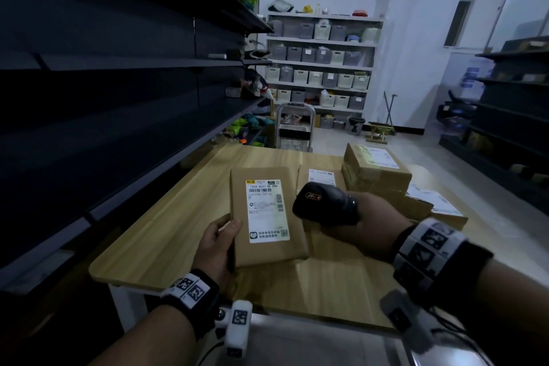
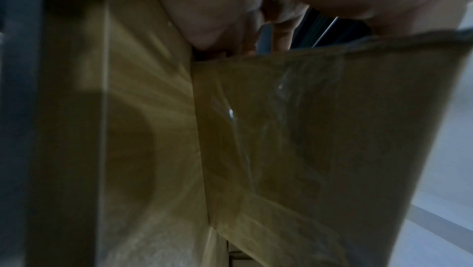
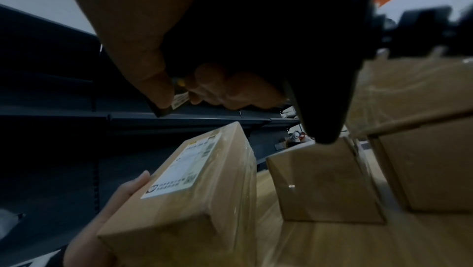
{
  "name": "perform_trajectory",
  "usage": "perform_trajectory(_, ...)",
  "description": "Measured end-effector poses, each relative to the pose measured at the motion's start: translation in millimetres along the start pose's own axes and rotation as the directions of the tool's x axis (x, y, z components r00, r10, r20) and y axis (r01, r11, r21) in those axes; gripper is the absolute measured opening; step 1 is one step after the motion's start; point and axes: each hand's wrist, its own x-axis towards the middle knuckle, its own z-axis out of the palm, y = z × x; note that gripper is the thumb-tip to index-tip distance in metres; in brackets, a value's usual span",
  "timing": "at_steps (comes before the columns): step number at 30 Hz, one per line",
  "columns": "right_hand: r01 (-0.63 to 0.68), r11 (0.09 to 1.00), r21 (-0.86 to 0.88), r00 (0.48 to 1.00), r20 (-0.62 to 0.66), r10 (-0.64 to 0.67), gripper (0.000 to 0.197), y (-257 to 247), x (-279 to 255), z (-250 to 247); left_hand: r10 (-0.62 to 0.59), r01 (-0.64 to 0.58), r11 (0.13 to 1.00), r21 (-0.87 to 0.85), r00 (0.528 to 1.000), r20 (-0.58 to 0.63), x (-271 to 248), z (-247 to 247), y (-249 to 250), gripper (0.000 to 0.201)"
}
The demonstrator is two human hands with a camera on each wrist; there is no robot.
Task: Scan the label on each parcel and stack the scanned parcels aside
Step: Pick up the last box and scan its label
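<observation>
wooden table, parcels apparently stacked right

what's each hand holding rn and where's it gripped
Left hand grips the labelled parcel at its near-left corner; right hand holds the black barcode scanner by its handle.

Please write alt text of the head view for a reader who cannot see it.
A left hand holds a brown parcel, white label up, above a wooden table; the right hand grips a black scanner beside it. More parcels are stacked behind.
</observation>
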Motion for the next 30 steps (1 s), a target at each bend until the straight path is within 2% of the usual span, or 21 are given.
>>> perform_trajectory(4,0.000,0.995,-0.099,1.000,0.029,0.003,0.022,-13,9,-20,0.005,-0.005,1.000,0.006,1.000,-0.013,2,1,0,0.045)
perform_trajectory(9,0.002,0.980,-0.197,0.993,0.115,0.021,0.023,-23,9,-21,-0.003,0.003,1.000,-0.008,1.000,-0.014,5,1,-3,0.051)
perform_trajectory(12,0.014,0.962,-0.274,0.990,0.140,0.026,0.026,-26,7,-17,0.005,-0.005,1.000,0.001,1.000,-0.005,5,1,-3,0.067)
perform_trajectory(14,0.019,0.950,-0.312,0.988,0.150,0.029,0.027,-27,6,-16,0.012,-0.012,1.000,0.012,1.000,0.018,4,0,-3,0.071)
perform_trajectory(19,0.017,0.950,-0.310,0.990,0.138,0.028,0.021,-29,4,-24,0.027,-0.028,0.999,0.019,0.999,0.036,4,0,-4,0.084)
perform_trajectory(22,0.014,0.950,-0.311,0.990,0.136,0.030,0.024,-29,4,-33,0.021,-0.020,1.000,-0.017,0.999,0.043,3,0,-5,0.079)
perform_trajectory(30,0.033,0.940,-0.340,0.983,0.180,0.031,0.030,-31,-1,-44,0.040,-0.041,0.998,0.048,0.999,0.026,4,0,-4,0.087)
